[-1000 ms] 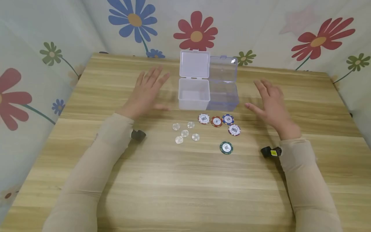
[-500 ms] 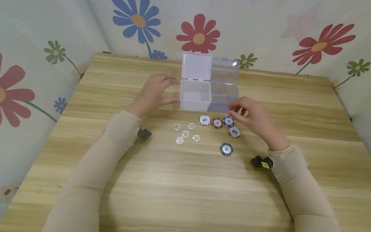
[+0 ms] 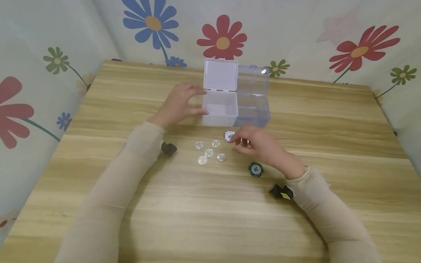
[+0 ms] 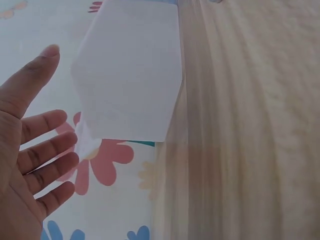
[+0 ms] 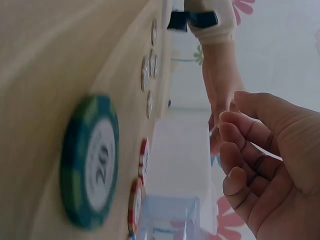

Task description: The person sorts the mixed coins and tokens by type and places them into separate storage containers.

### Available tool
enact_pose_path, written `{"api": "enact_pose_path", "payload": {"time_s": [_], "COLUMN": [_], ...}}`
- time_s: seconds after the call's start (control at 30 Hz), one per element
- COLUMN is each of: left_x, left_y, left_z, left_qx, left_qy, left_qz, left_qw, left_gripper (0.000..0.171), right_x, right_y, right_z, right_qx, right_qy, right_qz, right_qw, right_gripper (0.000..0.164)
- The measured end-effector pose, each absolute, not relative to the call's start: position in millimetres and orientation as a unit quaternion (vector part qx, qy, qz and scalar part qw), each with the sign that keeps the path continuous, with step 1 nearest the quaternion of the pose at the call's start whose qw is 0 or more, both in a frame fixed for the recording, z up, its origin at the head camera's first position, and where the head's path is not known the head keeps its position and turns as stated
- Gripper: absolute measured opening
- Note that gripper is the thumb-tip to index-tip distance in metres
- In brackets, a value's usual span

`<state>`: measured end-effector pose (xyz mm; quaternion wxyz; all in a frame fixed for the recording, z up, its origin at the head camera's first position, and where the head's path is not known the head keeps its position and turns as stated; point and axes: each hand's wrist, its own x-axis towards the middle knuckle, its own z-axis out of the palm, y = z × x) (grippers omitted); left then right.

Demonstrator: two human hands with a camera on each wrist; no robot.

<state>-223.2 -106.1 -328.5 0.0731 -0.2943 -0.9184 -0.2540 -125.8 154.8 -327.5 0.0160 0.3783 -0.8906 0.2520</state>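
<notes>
A white box [image 3: 219,121] stands at the back of the table with its lid raised. My left hand [image 3: 178,105] is at its left side, thumb and fingertips right at the rim; the left wrist view shows the fingers spread and slightly bent. Over the poker chips hovers my right hand [image 3: 261,147], its fingers loosely curved with nothing between them in the right wrist view. It hides most of the chips. A white 100 chip [image 3: 228,136] shows at its fingertips, and a green 20 chip [image 5: 102,167] lies nearer the front. Several silver coins [image 3: 208,153] lie to the left.
Beside the white box on its right stands a clear bluish box [image 3: 252,121], lid also up. Both are near the back edge of the wooden table [image 3: 197,219]. A flower-printed curtain [image 3: 289,29] hangs behind.
My left hand has come in from the left to the white box's side. My right hand has swept left and forward from beyond the clear box to over the chips.
</notes>
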Motion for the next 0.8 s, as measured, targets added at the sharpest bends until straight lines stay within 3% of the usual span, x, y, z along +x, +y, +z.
{"api": "enact_pose_path", "payload": {"time_s": [0.4, 0.8], "left_x": [-223, -225], "left_y": [-113, -113], "left_z": [-350, -348], "left_qx": [-0.305, -0.308], "left_qy": [-0.917, -0.913], "left_qz": [-0.252, -0.266], "left_qw": [0.045, 0.043], "left_gripper": [0.064, 0.067], "right_x": [-119, -119], "right_y": [132, 127], "right_z": [-352, -367], "right_qx": [0.383, 0.368], "right_qy": [-0.898, -0.912], "right_qz": [0.212, 0.180], "right_qw": [-0.039, -0.031], "right_gripper": [0.020, 0.022]}}
